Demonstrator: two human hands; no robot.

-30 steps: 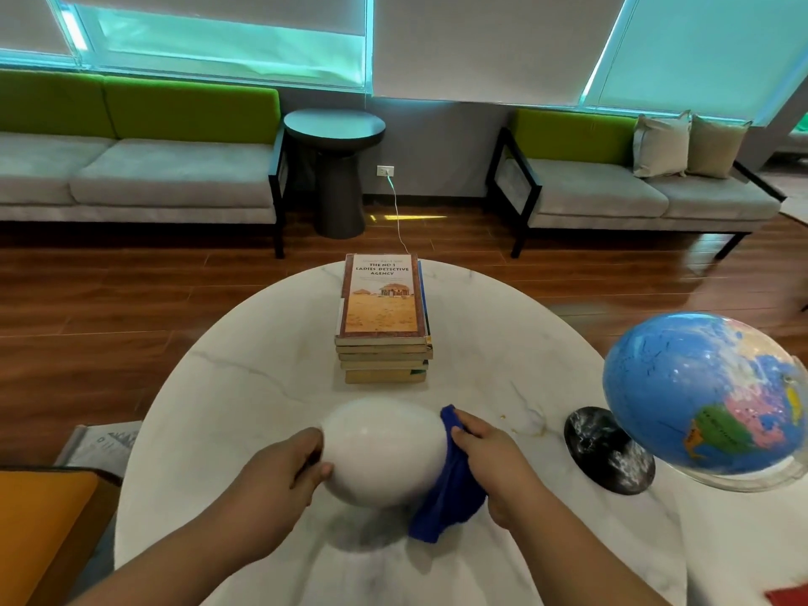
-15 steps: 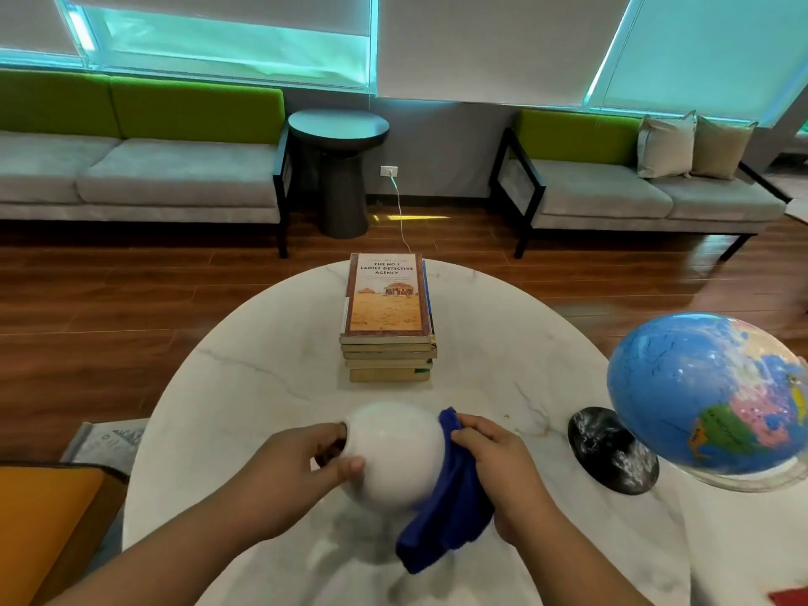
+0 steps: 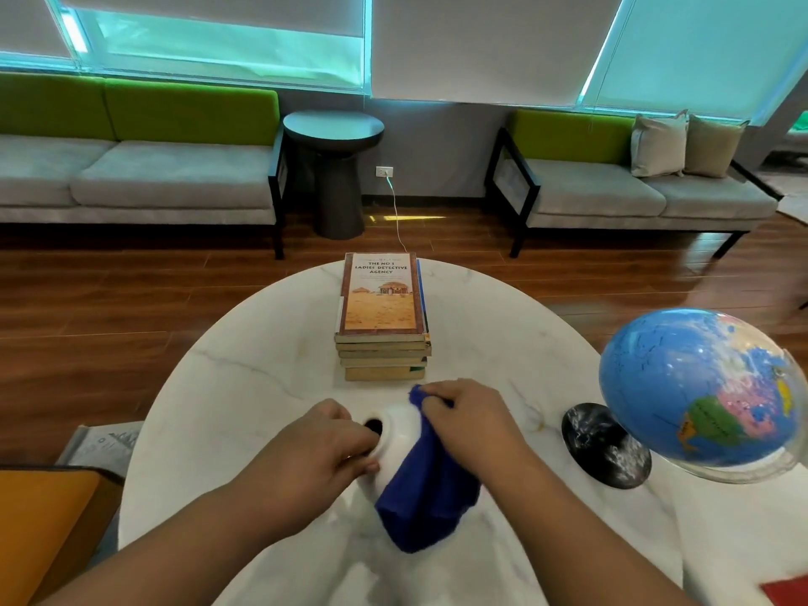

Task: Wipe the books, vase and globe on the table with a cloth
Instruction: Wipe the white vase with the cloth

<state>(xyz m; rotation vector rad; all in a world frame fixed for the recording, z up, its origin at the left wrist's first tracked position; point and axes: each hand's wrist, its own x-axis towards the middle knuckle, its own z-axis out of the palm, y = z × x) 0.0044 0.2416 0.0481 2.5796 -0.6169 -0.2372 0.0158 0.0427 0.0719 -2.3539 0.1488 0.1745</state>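
- I see the vase at lower centre of the frame, its mouth turned toward my left hand, which grips its rim.
- My right hand clutches the cloth against its right flank.

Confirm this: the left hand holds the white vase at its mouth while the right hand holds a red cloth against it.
One detail is wrong: the cloth is blue, not red, as the head view shows. The left hand does hold the white vase at its mouth, and the right hand holds the cloth against it.
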